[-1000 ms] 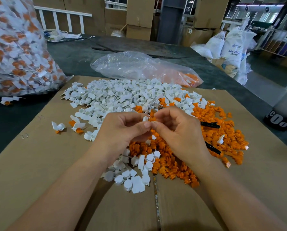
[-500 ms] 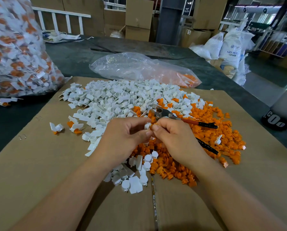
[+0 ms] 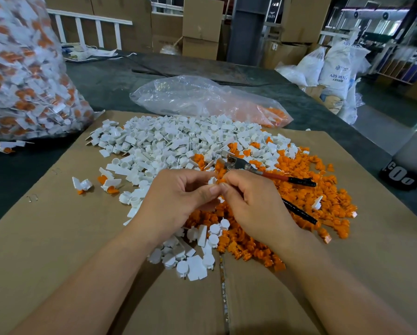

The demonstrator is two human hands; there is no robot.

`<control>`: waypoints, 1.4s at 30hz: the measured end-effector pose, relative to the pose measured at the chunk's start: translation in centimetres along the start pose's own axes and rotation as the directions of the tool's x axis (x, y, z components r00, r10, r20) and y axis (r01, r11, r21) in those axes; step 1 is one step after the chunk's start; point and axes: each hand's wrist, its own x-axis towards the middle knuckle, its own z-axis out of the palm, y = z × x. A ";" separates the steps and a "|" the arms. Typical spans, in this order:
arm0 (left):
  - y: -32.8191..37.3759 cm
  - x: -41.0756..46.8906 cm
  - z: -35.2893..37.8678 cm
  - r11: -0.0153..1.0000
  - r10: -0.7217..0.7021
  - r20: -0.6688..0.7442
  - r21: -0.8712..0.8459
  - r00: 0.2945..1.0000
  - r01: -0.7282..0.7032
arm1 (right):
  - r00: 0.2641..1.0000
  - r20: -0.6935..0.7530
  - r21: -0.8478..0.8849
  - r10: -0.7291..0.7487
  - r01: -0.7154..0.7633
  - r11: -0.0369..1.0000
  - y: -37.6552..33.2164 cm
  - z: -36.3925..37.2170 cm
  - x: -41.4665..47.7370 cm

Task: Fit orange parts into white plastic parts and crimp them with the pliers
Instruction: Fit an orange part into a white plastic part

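Brightness: bright, even light across the cardboard sheet point(image 3: 45, 238).
Source: strongest from the far right, where the hall behind the white sacks point(image 3: 335, 66) washes out pale.
Shadows: soft, faint patches under the left hand point(image 3: 176, 201) and right hand point(image 3: 253, 206).
Glare: sheen on the clear plastic bag point(image 3: 190, 97); a glint on the metal head of the pliers point(image 3: 238, 163).
Focus: the piles look crisp mid-frame; the white part point(image 3: 212, 181) and orange part point(image 3: 221, 181) pinched at the fingertips look slightly soft.
Edges: wide-angle bend; the full bag point(image 3: 21, 81) at left bulges and smears, and the forearms stretch toward the bottom.
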 end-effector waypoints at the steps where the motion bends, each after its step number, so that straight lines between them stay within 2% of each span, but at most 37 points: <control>1: 0.1 0.0 0.0 1.000 0.000 0.005 -0.003 1.000 0.000 | 1.000 0.012 -0.004 0.009 -0.009 1.000 0.1 0.0 0.0; 5: 0.2 -0.1 0.1 0.999 -0.004 0.023 0.037 1.000 0.003 | 0.992 0.069 0.089 0.105 -0.111 0.990 0.3 -0.2 -0.2; 8: 0.2 0.0 0.1 0.999 -0.024 0.016 0.021 1.000 0.023 | 0.995 0.059 0.000 0.076 -0.077 0.997 0.3 -0.1 -0.1; 14: 0.2 0.2 0.3 0.994 -0.109 -0.043 0.026 0.993 0.110 | 0.999 0.038 0.007 0.010 -0.010 1.000 0.4 -0.1 0.0; 19: 0.8 0.2 0.3 0.992 -0.123 -0.070 -0.031 0.990 0.122 | 0.994 -0.109 0.125 -0.032 0.045 0.991 0.5 -0.1 0.0; 22: 0.9 0.1 0.2 0.989 -0.139 -0.068 -0.068 0.988 0.134 | 0.991 -0.110 0.170 -0.073 0.091 0.981 0.5 -0.1 -0.1; 27: 1.1 0.2 -0.1 0.965 -0.229 -0.023 -0.139 0.973 0.223 | 0.974 -0.181 0.087 -0.133 0.151 0.985 0.6 -0.1 0.0; 31: 1.2 0.3 -0.2 0.941 -0.295 0.014 -0.171 0.955 0.293 | 0.963 -0.173 0.041 -0.204 0.215 0.976 0.7 0.1 0.0; 37: 1.3 0.3 -0.3 0.941 -0.303 0.000 -0.157 0.953 0.299 | 0.955 -0.187 0.022 -0.229 0.238 0.971 0.8 0.4 0.0; 42: 1.5 0.2 -0.5 0.954 -0.262 -0.053 -0.168 0.964 0.250 | 0.956 -0.210 0.030 -0.206 0.217 0.976 0.8 0.3 0.1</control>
